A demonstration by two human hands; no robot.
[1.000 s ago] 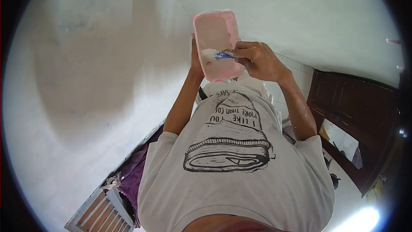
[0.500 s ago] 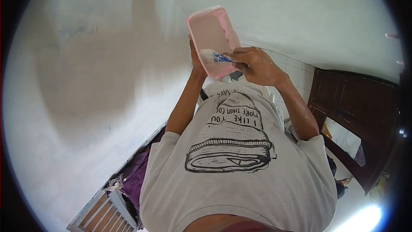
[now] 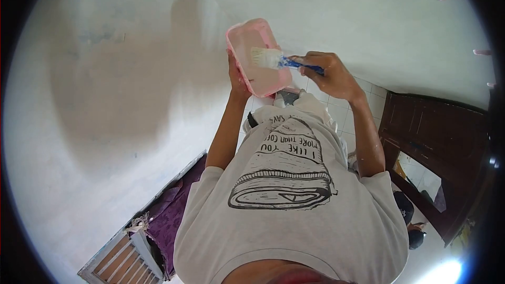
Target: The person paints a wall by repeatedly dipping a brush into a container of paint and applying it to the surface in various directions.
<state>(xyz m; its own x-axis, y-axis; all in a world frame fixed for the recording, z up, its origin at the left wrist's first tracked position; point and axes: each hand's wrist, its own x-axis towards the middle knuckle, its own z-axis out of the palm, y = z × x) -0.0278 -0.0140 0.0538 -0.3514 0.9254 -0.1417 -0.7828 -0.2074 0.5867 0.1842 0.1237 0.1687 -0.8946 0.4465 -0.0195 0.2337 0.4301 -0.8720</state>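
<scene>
My left hand (image 3: 238,78) is wrapped round the left side of a pink plastic tub (image 3: 286,81), which is tilted and has pale paint inside. In my right hand (image 3: 332,73) is a paintbrush (image 3: 286,62) with a blue, paint-spattered handle, gripped between thumb and fingers. White paint coats the base of its bristles, and they point left over the tub's opening. Paint specks dot my right forearm.
A wall (image 3: 105,126) with grey damp-looking patches rises on the left, and a pale green wall (image 3: 336,16) lies ahead. Purple cloth (image 3: 173,221) and a slatted wooden frame (image 3: 123,260) are at lower left. Dark wooden furniture (image 3: 421,137) stands right, on white floor tiles (image 3: 342,115).
The paintbrush has come up out of the tub's lower end, its bristles now fully showing. My right hand has shifted slightly right. The tub has dropped a little lower in view.
</scene>
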